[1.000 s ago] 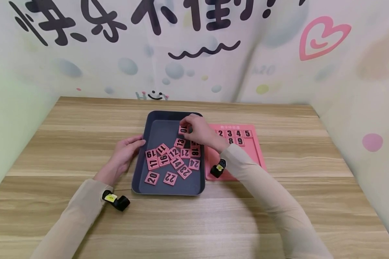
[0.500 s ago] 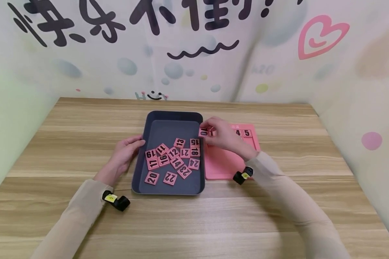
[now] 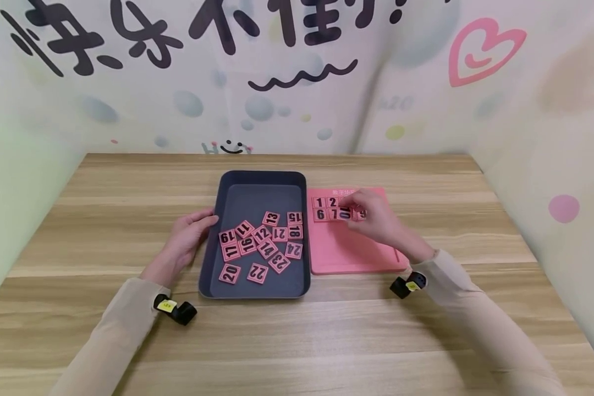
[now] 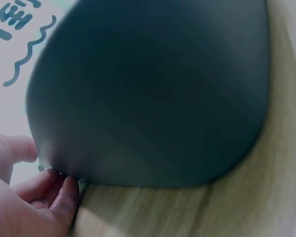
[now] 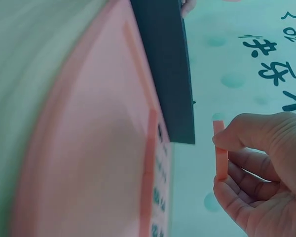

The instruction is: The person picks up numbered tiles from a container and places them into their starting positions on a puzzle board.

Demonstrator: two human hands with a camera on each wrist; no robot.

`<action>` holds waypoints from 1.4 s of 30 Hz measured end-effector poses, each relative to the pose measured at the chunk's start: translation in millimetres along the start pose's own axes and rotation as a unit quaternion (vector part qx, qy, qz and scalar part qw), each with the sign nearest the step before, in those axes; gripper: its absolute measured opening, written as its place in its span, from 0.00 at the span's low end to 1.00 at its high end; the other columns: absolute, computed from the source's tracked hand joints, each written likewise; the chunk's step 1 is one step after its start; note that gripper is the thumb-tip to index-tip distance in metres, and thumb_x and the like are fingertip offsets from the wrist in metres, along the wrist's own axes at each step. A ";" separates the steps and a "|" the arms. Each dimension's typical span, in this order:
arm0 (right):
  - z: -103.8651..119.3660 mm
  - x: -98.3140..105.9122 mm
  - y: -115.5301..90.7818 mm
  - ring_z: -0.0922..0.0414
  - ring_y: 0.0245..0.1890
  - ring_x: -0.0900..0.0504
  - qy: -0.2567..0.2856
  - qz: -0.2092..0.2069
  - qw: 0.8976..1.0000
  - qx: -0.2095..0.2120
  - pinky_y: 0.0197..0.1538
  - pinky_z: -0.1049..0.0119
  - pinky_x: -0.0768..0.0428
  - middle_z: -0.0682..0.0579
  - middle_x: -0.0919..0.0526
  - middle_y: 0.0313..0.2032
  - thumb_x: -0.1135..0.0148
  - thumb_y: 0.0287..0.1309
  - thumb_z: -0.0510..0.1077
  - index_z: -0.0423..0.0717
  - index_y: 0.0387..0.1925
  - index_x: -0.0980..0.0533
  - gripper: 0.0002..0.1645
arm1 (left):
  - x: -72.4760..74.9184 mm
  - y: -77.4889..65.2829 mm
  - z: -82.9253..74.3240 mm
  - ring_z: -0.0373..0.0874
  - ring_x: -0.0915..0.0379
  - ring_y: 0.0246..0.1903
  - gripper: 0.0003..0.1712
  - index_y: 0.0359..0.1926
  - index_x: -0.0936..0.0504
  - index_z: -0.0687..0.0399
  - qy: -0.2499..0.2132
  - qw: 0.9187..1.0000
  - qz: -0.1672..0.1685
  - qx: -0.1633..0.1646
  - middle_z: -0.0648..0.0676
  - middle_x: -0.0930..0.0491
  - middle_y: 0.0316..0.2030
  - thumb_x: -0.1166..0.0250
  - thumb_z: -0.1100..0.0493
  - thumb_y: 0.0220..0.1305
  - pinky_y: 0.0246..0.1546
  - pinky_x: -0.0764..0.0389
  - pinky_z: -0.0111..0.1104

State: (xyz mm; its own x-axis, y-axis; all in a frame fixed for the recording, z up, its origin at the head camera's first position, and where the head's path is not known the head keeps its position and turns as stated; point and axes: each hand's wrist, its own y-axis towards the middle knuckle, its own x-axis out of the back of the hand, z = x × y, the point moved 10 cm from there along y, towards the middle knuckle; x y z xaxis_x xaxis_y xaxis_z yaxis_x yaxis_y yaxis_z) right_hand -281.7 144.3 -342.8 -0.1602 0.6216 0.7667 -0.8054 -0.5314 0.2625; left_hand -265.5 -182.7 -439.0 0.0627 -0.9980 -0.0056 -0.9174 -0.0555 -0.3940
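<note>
My right hand [image 3: 383, 223] pinches a pink number tile marked 10 [image 3: 344, 213] between thumb and fingers, above the pink puzzle board [image 3: 348, 253]. In the right wrist view that tile [image 5: 220, 158] shows edge-on, apart from the board. Tiles 1, 2, 6 and 7 lie along the board's upper left; 9 is partly visible, and others are hidden by the hand. The dark tray [image 3: 262, 195] stands against the board's left side. On its left rim rests my left hand [image 3: 188, 234], gripping the wall with thumb and fingers, as the left wrist view also shows [image 4: 34, 207].
Several loose number tiles [image 3: 257, 242] lie at mixed angles in the middle and front of the tray. A wooden table [image 3: 277, 346] carries tray and board. Behind it rises a white wall [image 3: 178, 121] with black lettering; a pale side wall [image 3: 549, 137] is at right.
My right hand has carried tile 10 from the tray rightward, over the tray's rim, to above the board. The left hand keeps its grip on the tray; the view has shifted slightly.
</note>
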 end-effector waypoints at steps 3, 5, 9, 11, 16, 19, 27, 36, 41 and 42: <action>-5.3 0.5 -10.1 0.48 0.37 0.23 0.002 0.010 1.000 -0.007 0.43 0.55 0.21 0.42 0.20 0.37 0.34 0.40 0.26 0.30 0.41 0.23 0.20 | 0.5 -0.2 0.4 0.35 0.32 0.48 0.29 0.66 0.38 0.67 -0.001 1.000 -0.001 -0.001 0.61 0.38 0.66 0.43 0.62 0.66 0.50 0.32 0.23; -9.8 -1.1 -16.2 0.49 0.37 0.22 0.000 0.021 1.000 -0.016 0.44 0.55 0.21 0.43 0.20 0.36 0.34 0.40 0.26 0.31 0.41 0.23 0.19 | 0.9 -0.3 0.6 0.34 0.31 0.47 0.29 0.65 0.37 0.67 -0.003 1.000 -0.001 -0.002 0.61 0.38 0.65 0.43 0.62 0.65 0.49 0.31 0.23; -20.7 -8.5 -26.5 0.50 0.38 0.22 -0.015 0.041 0.998 -0.035 0.45 0.56 0.21 0.44 0.20 0.37 0.33 0.41 0.27 0.33 0.40 0.22 0.19 | 1.1 -0.6 1.3 0.33 0.30 0.45 0.29 0.65 0.37 0.67 -0.005 1.000 -0.002 0.000 0.60 0.37 0.65 0.43 0.62 0.65 0.47 0.30 0.22; -25.1 -12.2 -31.1 0.51 0.38 0.23 -0.024 0.048 0.998 -0.039 0.45 0.56 0.22 0.45 0.19 0.37 0.33 0.41 0.28 0.35 0.41 0.22 0.19 | 1.1 -0.7 1.8 0.33 0.30 0.45 0.29 0.65 0.37 0.67 -0.004 1.000 -0.001 0.002 0.60 0.37 0.65 0.43 0.62 0.65 0.47 0.30 0.22; -31.5 -20.0 -39.6 0.53 0.37 0.25 -0.026 0.061 0.997 -0.038 0.42 0.58 0.25 0.47 0.19 0.37 0.32 0.41 0.30 0.37 0.40 0.21 0.19 | 1.0 -1.0 2.3 0.34 0.31 0.47 0.30 0.66 0.37 0.66 -0.004 1.000 -0.001 0.005 0.60 0.37 0.65 0.43 0.61 0.66 0.48 0.31 0.23; -32.6 -23.6 -41.7 0.53 0.38 0.26 -0.021 0.068 0.997 -0.029 0.42 0.58 0.25 0.47 0.20 0.37 0.31 0.41 0.29 0.37 0.40 0.21 0.19 | 1.0 -1.1 2.3 0.35 0.31 0.47 0.30 0.66 0.37 0.66 -0.008 1.000 -0.001 0.006 0.60 0.37 0.65 0.43 0.61 0.66 0.49 0.31 0.24; -27.3 -23.7 -40.6 0.53 0.38 0.25 -0.040 0.056 0.998 -0.011 0.43 0.57 0.25 0.47 0.20 0.36 0.30 0.42 0.32 0.36 0.39 0.22 0.18 | 0.2 -1.6 1.1 0.36 0.33 0.50 0.29 0.66 0.38 0.66 -0.004 1.000 0.001 0.007 0.61 0.40 0.67 0.44 0.61 0.66 0.52 0.32 0.25; -39.4 -22.1 -36.8 0.56 0.27 0.26 -0.064 0.037 0.990 -0.121 0.33 0.65 0.24 0.49 0.23 0.28 0.27 0.44 0.45 0.38 0.30 0.25 0.17 | -0.2 -0.5 1.7 0.38 0.34 0.53 0.30 0.66 0.38 0.65 -0.003 1.000 0.001 0.008 0.61 0.40 0.67 0.44 0.61 0.66 0.57 0.34 0.28; -41.1 -22.5 -34.9 0.55 0.29 0.25 -0.053 0.050 0.989 -0.125 0.36 0.63 0.22 0.47 0.22 0.29 0.28 0.45 0.39 0.36 0.32 0.24 0.15 | -0.2 0.2 2.4 0.39 0.35 0.54 0.30 0.67 0.38 0.65 -0.002 1.000 0.000 0.010 0.60 0.40 0.67 0.44 0.60 0.67 0.62 0.38 0.33; -41.1 -22.4 -34.7 0.55 0.30 0.24 -0.052 0.053 0.990 -0.123 0.36 0.62 0.22 0.47 0.22 0.29 0.28 0.45 0.38 0.35 0.33 0.24 0.15 | -0.1 0.2 2.5 0.39 0.35 0.54 0.30 0.67 0.38 0.65 -0.001 1.000 0.000 0.010 0.60 0.40 0.67 0.44 0.60 0.67 0.62 0.38 0.33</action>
State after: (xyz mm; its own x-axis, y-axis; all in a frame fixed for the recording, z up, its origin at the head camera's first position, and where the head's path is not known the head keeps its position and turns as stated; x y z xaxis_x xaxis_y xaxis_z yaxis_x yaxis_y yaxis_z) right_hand -273.7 172.6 -393.2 -0.2017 0.5004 0.8420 -0.9042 -0.4256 0.0363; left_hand -264.7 -182.5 -441.4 0.0633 -0.9980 -0.0077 -0.9092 -0.0545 -0.4127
